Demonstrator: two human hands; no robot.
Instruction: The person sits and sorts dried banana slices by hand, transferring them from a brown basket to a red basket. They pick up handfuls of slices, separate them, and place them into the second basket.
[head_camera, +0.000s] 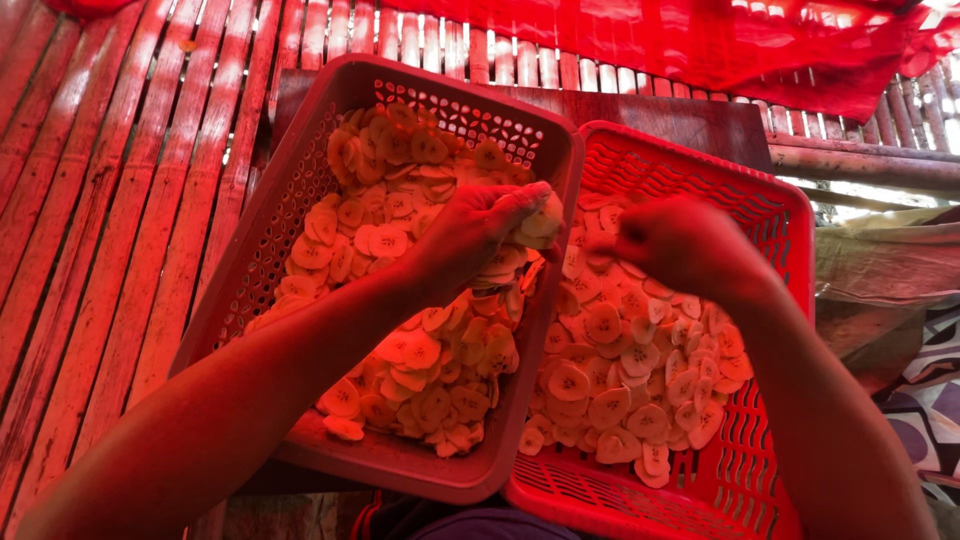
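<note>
Left hand (480, 235) pinches a small stack of round fruit slices (540, 222) over the seam between the left basket (250, 260) and the right basket (770, 215). Right hand (680, 245) is curled; contents hidden. Best handled with a light fingertip grip so the slices don't snap. The stack lies roughly flat, with no clear long axis.

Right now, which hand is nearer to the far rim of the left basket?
Left. The left hand, holding a few fruit slices, hovers over the left basket, nearer its far rim. The right hand is over the right basket, farther from that rim.
</note>
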